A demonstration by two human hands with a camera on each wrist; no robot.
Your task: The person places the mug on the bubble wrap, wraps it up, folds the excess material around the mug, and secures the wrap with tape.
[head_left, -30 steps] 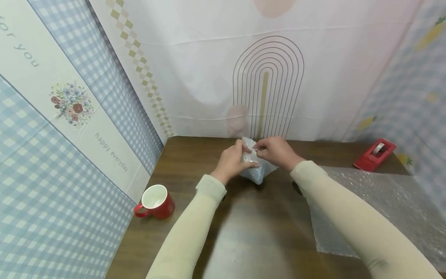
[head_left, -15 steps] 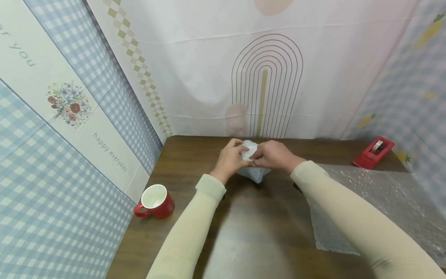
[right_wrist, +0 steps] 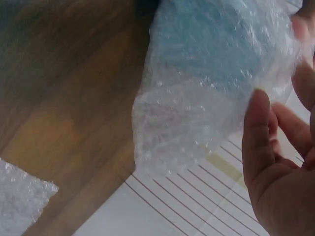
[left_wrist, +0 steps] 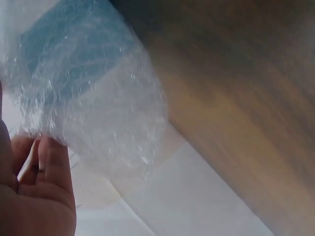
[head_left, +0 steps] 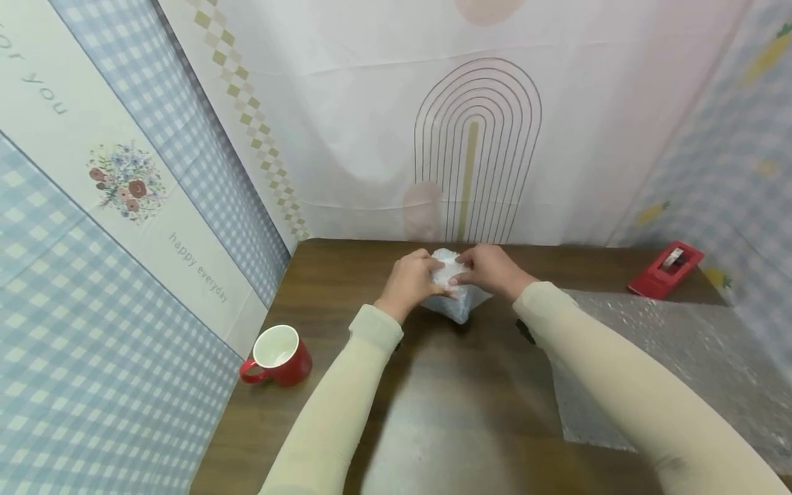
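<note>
1. Bubble-wrapped package [head_left: 460, 304] is near the far edge of the tabletop [head_left: 445, 399], between two hands.
2. Bubble wrap sheet [head_left: 674, 364] lies flat at the right.
3. Left hand [head_left: 405, 282]: fingers clamped on the package's left side.
4. Right hand [head_left: 493, 268]: fingers clamped on its right side.
5. Mug [head_left: 287, 361] stands at the left.
6. Tape dispenser [head_left: 661, 275] sits by the sheet's far edge.

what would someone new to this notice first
Probably the bubble-wrapped bundle, held between the left hand and right hand near the table's far edge, with blue showing through the plastic in the wrist views. Next, the two bright reds: an upright mug on the left and a tape dispenser at the far right, just beyond a spread sheet of bubble wrap.
</note>
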